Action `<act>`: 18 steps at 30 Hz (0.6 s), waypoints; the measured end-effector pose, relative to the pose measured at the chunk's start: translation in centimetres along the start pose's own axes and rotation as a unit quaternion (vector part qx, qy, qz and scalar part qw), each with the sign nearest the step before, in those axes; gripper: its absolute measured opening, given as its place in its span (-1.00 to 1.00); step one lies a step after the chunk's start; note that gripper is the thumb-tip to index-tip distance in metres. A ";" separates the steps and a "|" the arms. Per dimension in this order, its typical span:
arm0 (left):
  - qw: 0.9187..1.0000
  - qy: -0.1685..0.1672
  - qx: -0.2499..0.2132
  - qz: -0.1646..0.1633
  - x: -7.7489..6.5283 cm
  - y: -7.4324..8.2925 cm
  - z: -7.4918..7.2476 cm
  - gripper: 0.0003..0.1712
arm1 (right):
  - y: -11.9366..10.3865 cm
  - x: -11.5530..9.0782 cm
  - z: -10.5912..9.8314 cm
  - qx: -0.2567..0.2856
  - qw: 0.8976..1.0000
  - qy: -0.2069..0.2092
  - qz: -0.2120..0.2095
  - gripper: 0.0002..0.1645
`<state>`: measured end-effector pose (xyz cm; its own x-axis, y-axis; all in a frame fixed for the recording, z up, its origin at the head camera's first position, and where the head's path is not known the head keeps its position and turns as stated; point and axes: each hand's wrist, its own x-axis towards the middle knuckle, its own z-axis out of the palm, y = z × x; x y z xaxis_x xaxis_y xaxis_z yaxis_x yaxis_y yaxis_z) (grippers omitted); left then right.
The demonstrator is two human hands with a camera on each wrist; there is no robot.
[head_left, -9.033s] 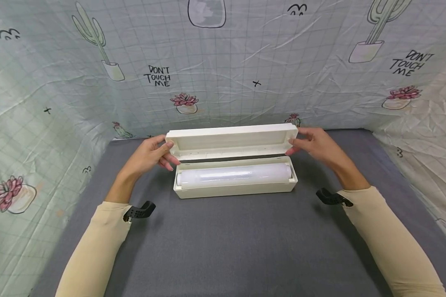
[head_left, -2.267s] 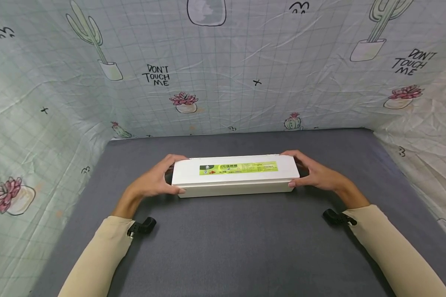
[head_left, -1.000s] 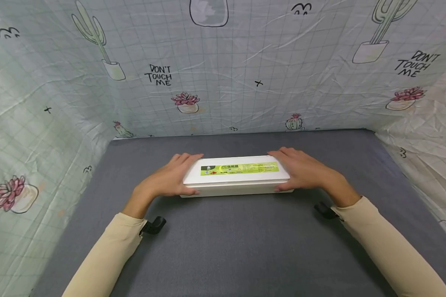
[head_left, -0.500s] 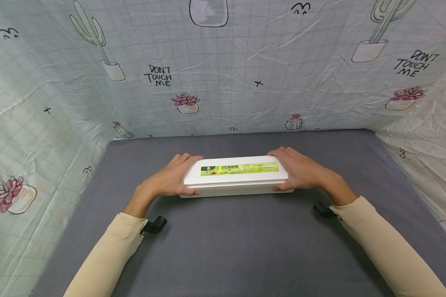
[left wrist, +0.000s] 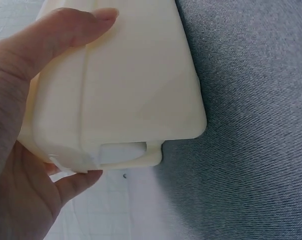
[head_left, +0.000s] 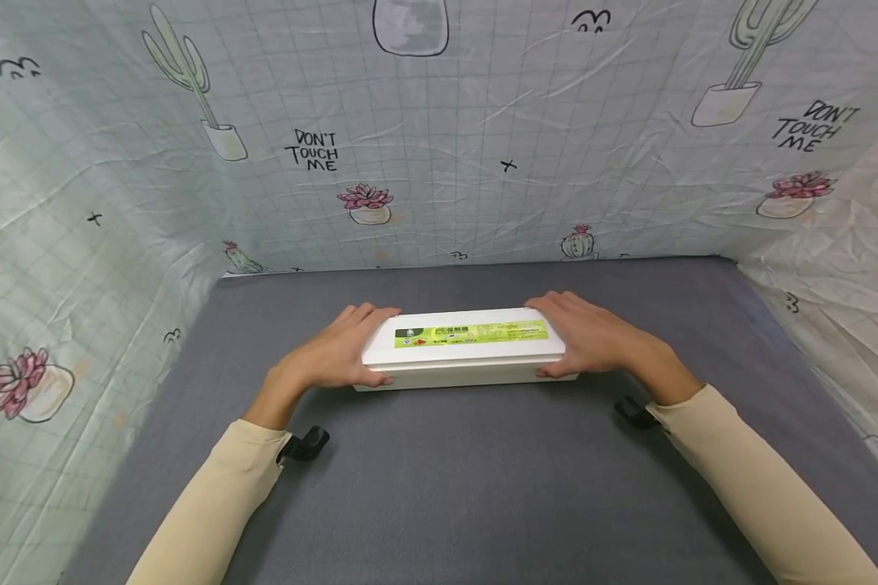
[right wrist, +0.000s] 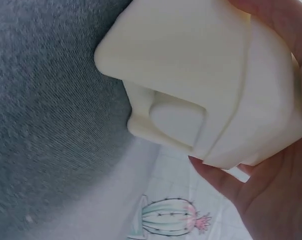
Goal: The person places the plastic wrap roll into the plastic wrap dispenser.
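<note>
A long white cling film box (head_left: pixel 475 374) lies on the grey cloth, its lid (head_left: pixel 382 348) down over the base. On top runs a green printed label (head_left: pixel 471 333). My left hand (head_left: pixel 332 351) grips the left end, thumb at the front and fingers over the back. The right end is held the same way by my right hand (head_left: pixel 593 337). Up close in the left wrist view, the thumb (left wrist: pixel 70 32) presses across the seam between lid and base. The right wrist view shows a cut-out in the box's end with a white surface (right wrist: pixel 176 120) inside; the film roll is otherwise hidden.
Grey cloth (head_left: pixel 439 487) covers the tabletop. A curtain (head_left: pixel 439 138) printed with cacti and lettering hangs behind and along both sides. Black bands with camera mounts sit at the left wrist (head_left: pixel 306 443) and right wrist (head_left: pixel 635 413).
Nine seconds ago both hands held the lid raised behind the base, with the roll showing. The lid then came down, and the hands slid inward over the ends. Almost nothing moved in the last second.
</note>
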<state>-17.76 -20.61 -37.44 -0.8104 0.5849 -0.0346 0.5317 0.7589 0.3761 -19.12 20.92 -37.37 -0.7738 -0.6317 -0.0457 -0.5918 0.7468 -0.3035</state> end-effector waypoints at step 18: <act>1.000 0.021 0.001 0.009 0.3 -0.4 0.5 0.15 | 0.6 0.2 0.9 -0.009 0.999 0.037 -0.007 0.20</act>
<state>-18.07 -20.62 -38.07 -0.8106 0.5855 0.0105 0.5461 0.7494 0.3743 -19.47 21.05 -38.47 -0.7799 -0.6253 0.0286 -0.6058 0.7425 -0.2857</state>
